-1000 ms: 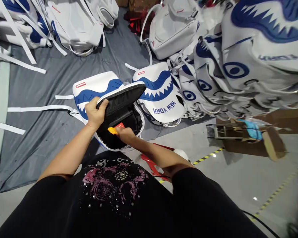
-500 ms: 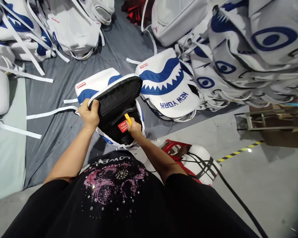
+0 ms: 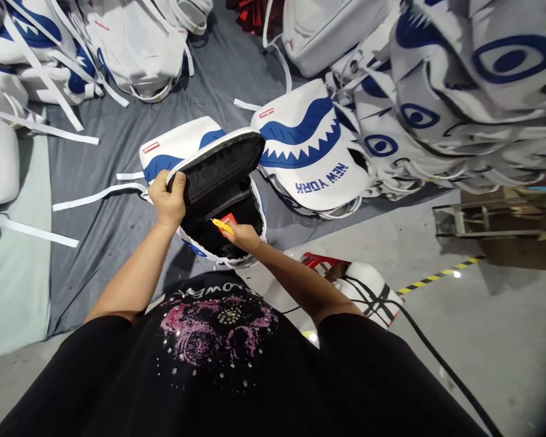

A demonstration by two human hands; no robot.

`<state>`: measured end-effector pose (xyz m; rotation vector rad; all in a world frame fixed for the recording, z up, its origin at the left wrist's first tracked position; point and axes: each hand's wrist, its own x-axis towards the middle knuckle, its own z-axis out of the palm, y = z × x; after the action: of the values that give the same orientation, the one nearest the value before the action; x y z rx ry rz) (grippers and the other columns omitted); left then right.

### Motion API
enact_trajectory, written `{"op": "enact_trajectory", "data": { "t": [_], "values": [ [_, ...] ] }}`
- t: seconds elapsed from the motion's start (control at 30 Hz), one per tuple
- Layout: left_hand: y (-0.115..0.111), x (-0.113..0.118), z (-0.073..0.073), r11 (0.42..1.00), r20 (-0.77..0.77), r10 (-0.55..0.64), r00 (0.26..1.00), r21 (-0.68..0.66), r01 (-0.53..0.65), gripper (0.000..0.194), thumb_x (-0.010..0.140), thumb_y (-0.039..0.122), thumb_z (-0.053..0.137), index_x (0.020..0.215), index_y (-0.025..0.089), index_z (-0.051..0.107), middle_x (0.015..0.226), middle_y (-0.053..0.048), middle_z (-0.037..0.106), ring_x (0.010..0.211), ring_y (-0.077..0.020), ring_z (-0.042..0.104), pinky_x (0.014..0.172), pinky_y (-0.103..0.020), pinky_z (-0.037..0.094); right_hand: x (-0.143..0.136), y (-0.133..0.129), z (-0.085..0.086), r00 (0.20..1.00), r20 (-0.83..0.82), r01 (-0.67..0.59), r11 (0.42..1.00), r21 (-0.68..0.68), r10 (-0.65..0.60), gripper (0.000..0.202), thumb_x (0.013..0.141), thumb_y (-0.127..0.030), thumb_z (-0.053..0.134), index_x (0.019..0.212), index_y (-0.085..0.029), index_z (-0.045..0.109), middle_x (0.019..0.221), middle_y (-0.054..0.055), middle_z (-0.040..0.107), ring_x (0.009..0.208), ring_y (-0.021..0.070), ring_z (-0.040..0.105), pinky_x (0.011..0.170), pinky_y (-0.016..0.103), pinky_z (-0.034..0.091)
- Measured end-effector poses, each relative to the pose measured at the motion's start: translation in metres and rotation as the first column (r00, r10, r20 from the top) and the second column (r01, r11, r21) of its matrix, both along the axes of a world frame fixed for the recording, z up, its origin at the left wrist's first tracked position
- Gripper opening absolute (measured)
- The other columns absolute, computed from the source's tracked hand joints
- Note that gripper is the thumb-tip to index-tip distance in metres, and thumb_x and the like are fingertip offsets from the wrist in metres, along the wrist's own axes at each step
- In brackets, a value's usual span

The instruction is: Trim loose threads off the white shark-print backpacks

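A white and blue backpack (image 3: 182, 138) lies on the grey cloth with its front flap raised, showing a black lining (image 3: 204, 233). My left hand (image 3: 167, 197) is closed on the left edge of that flap. Inside the opening, my right hand (image 3: 242, 235) grips a small yellow tool that looks like thread snips (image 3: 221, 226), its thin tip pointing left. Just behind the snips, a red label (image 3: 229, 220) shows against the lining, partly covered by my fingers. Beside it on the right lies another backpack (image 3: 307, 149) with shark teeth and "NEW YORK" lettering.
More white backpacks are heaped at the right (image 3: 437, 103) and upper left (image 3: 136, 45), their straps trailing over the grey cloth (image 3: 95, 164). On the floor at right are a white machine or container with black cords (image 3: 368, 288), a black cable (image 3: 441, 370) and a metal-framed cart (image 3: 464, 221).
My right hand has lowered slightly and turned, so the yellow snips now point left instead of upward. My left hand keeps holding the flap. The view has shifted slightly.
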<state>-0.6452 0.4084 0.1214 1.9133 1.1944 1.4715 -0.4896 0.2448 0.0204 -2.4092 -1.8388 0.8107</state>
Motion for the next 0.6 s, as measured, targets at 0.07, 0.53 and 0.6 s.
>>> {"op": "enact_trajectory", "data": {
  "t": [0.07,0.53,0.6],
  "values": [
    [-0.001,-0.001,-0.001,1.0,-0.015,0.002,1.0,-0.01,-0.002,0.065,0.088,0.079,0.043,0.061,0.02,0.038,0.059,0.005,0.03,0.057,-0.0095,0.029,0.057,-0.026,0.027,-0.001,-0.005,0.003,1.0,0.024,-0.005,1.0,-0.007,0.005,0.053,0.103,-0.054,0.043,0.136,-0.015,0.059,0.103,0.014,0.077,0.095,0.024,0.072,0.072,0.025,0.041],
    [-0.005,-0.009,-0.011,1.0,-0.032,-0.024,0.999,0.01,0.024,0.064,0.089,0.079,0.043,0.064,0.02,0.044,0.06,0.005,0.032,0.057,-0.0093,0.036,0.06,-0.025,0.032,0.05,-0.019,0.083,0.999,0.016,0.031,0.98,-0.195,-0.029,0.048,0.101,-0.055,0.045,0.126,-0.017,0.059,0.104,0.015,0.076,0.092,0.0286,0.072,0.07,0.031,0.046],
    [-0.004,-0.009,-0.013,0.999,-0.052,-0.039,0.998,-0.026,0.038,0.063,0.09,0.078,0.042,0.067,0.02,0.047,0.062,0.005,0.036,0.059,-0.0099,0.039,0.062,-0.025,0.035,0.071,-0.032,0.11,0.998,0.036,0.064,0.975,-0.212,-0.058,0.045,0.1,-0.051,0.047,0.124,-0.016,0.06,0.104,0.015,0.075,0.09,0.028,0.072,0.07,0.031,0.047]
  ]
}}
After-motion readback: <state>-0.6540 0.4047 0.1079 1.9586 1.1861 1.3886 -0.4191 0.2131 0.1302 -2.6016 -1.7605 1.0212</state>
